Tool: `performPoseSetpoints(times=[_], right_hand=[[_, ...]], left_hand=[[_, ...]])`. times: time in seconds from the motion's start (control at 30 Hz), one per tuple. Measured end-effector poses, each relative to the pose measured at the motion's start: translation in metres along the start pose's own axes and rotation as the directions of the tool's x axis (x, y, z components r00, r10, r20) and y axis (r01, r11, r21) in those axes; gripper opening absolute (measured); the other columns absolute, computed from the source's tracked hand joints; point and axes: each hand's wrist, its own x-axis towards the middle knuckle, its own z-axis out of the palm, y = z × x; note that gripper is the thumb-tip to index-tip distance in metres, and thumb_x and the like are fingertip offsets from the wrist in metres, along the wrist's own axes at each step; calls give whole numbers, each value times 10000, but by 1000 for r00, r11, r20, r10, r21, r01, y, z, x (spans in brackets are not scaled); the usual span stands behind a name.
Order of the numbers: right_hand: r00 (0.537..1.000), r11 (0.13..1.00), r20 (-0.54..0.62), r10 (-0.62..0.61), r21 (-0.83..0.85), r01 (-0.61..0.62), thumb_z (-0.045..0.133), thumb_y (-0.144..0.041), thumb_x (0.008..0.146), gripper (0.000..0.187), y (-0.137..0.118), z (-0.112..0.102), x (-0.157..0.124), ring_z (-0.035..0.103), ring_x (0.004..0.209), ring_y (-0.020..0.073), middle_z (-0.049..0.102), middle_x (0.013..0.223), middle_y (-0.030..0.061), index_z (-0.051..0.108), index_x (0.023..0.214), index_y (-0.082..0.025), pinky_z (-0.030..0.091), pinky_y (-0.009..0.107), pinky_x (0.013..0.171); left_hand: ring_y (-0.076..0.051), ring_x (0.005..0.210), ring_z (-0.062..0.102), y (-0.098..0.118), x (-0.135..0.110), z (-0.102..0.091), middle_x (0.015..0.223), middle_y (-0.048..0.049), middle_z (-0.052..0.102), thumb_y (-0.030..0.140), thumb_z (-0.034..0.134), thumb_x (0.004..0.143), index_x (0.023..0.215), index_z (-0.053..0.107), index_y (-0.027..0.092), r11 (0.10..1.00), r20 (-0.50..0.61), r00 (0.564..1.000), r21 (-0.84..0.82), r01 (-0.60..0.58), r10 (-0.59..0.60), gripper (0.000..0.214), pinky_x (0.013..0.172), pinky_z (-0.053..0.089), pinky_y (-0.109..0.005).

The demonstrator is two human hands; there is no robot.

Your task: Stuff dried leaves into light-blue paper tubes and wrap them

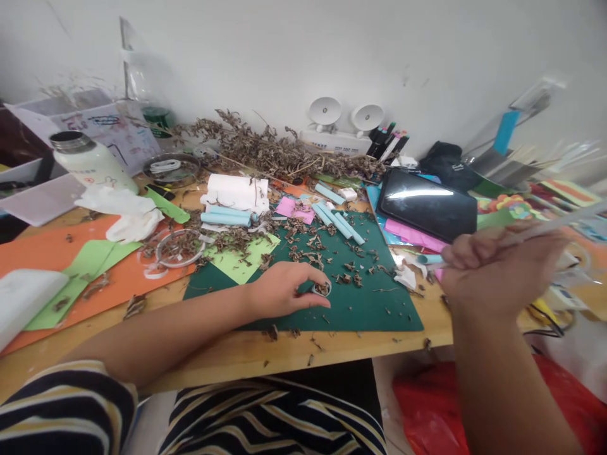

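My left hand (284,291) curls its thumb and fingers around a small paper tube (323,289), just above the green cutting mat (379,303). Brown dried leaf bits show in the tube's open end. At the right, my right hand (493,272) is closed on a long, thin, pale stick (569,221) that slants up to the right. A light-blue end (429,259) pokes out by its fingertips; whether it belongs to the stick I cannot tell. Crumbled dried leaves (310,243) lie scattered over the mat. Several light-blue paper rolls (348,227) rest at its back edge.
Dried leafy branches (284,151) lie along the wall. A black tablet (427,202) sits at the back right. At left stand an open white bottle (92,161) and a crumpled tissue (133,221). A tape ring (180,246) lies beside a green paper (241,259).
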Motion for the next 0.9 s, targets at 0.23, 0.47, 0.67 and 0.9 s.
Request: performPoseSetpoints(times=[0.23, 0.47, 0.67, 0.9], right_hand=[[942, 968, 329, 66, 209, -141, 439, -515, 759, 430, -6, 116, -35, 125, 341, 61, 128, 421, -68, 309, 499, -198, 138, 211, 332], [922, 959, 378, 83, 221, -177, 426, -489, 778, 403, 22, 117, -37, 150, 353, 61, 147, 438, -70, 308, 522, -202, 148, 220, 348], [920, 974, 380, 99, 154, -168, 460, -497, 751, 438, 23, 121, -39, 154, 347, 64, 140, 419, -70, 281, 489, -194, 154, 230, 355], [918, 979, 375, 125, 105, -176, 468, -521, 734, 452, 26, 122, -38, 175, 347, 69, 133, 424, -67, 278, 483, -197, 158, 234, 360]], left_hand=[[-113, 701, 628, -1, -2, 1, 794, -36, 669, 412, 564, 713, 822, 526, 151, 999, -48, 999, -36, 9, -11, 286, 629, 463, -190], [-112, 686, 621, -3, -2, 4, 767, -25, 663, 425, 578, 696, 815, 524, 153, 1000, -23, 1000, 20, -5, 6, 302, 601, 441, -178], [-123, 690, 617, -6, -1, 6, 777, -27, 657, 422, 604, 672, 814, 519, 153, 1000, -28, 1000, -1, 1, -1, 316, 607, 439, -188], [-121, 681, 608, -7, 0, 5, 746, -25, 647, 432, 569, 700, 820, 506, 153, 1000, 15, 1000, 17, -14, 14, 310, 603, 433, -195]])
